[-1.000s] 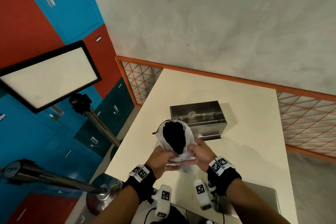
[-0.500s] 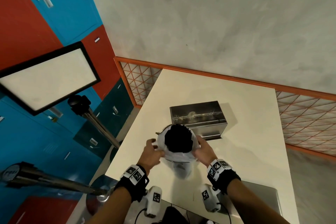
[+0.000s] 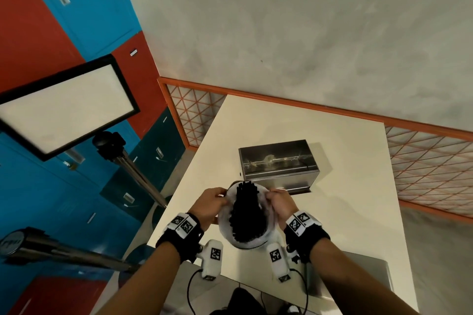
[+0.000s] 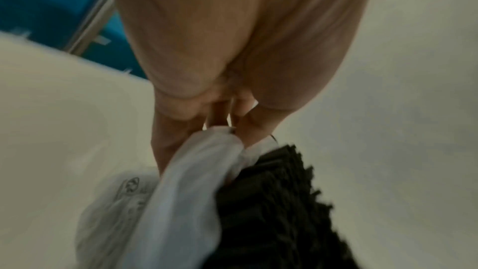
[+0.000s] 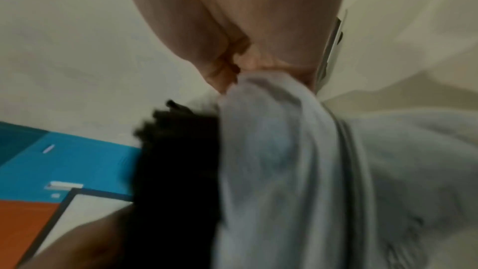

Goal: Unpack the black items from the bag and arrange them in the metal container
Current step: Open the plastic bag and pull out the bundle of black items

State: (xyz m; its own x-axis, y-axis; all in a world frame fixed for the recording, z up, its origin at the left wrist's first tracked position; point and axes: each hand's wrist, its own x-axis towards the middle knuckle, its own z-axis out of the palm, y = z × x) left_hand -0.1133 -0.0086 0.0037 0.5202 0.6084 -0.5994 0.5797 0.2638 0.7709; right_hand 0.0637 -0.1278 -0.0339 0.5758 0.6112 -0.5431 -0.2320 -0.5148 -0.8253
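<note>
A white plastic bag (image 3: 270, 229) hangs above the near part of the cream table, its mouth pulled wide. A tight bundle of thin black items (image 3: 245, 212) fills it and sticks out of the top. My left hand (image 3: 211, 203) pinches the bag's left rim, and my right hand (image 3: 280, 202) pinches the right rim. In the left wrist view the fingers (image 4: 181, 130) grip bunched bag film (image 4: 186, 191) beside the black bundle (image 4: 271, 201). The right wrist view shows the bag (image 5: 284, 161) held at its edge, black items (image 5: 178, 161) beside it. The metal container (image 3: 277, 163) stands just beyond, open on top.
The table (image 3: 345, 199) runs back to an orange-framed mesh fence (image 3: 430, 169). A grey laptop (image 3: 358, 279) lies at the near right corner. On the left stand a lit panel (image 3: 64, 107) on a tripod and blue and red lockers.
Both hands have moved from the bag's base up to its rim and spread the mouth. More of the black bundle shows. The bag now tilts toward me.
</note>
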